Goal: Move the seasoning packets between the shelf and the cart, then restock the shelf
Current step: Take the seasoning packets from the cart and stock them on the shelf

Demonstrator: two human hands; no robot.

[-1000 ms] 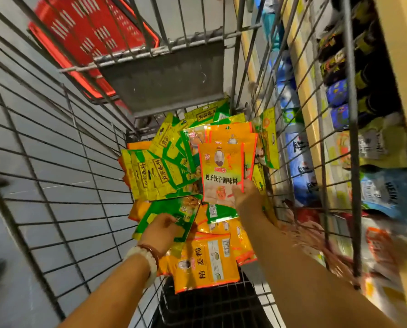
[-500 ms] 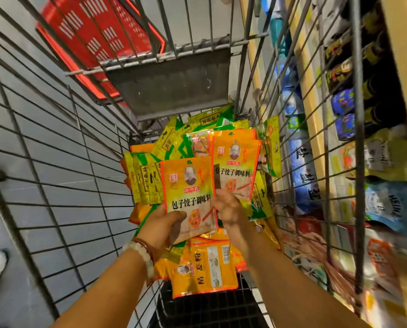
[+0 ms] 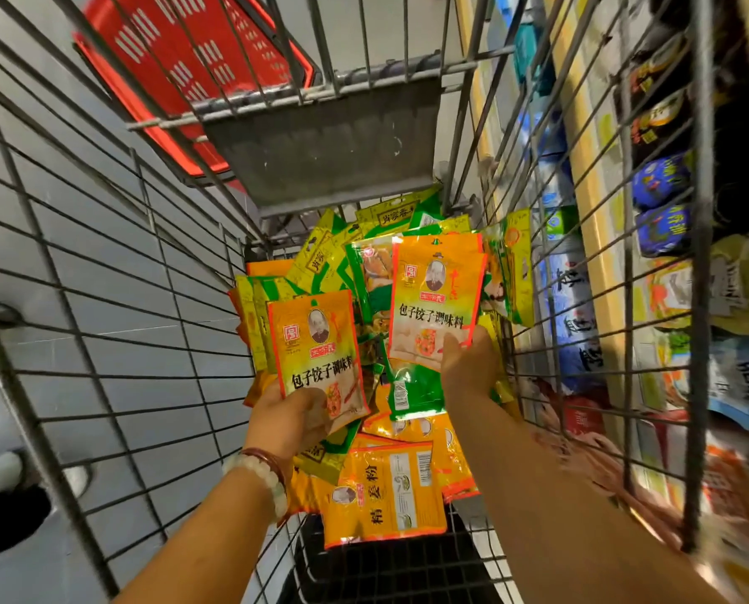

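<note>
Head view: the left hand [image 3: 292, 414] pinches the bottom corner of one orange seasoning packet [image 3: 318, 355], thumb over its face, the pack standing upright with its long axis running from six to twelve o'clock. The right hand [image 3: 468, 364] grips a small stack of matching orange packets [image 3: 436, 298] by the lower edge, fingers curled behind, also upright. The two lie side by side, apart, the single pack at nine o'clock from the stack. Beneath both hands, the pile of loose packets [image 3: 386, 490] fills the floor of the wire cart [image 3: 146, 342]. The shelf [image 3: 599, 237] stands at three o'clock, beyond the cart's right wall, so the right hand is nearer to it. The single pack probably joins the stack next; that move runs toward three o'clock.
</note>
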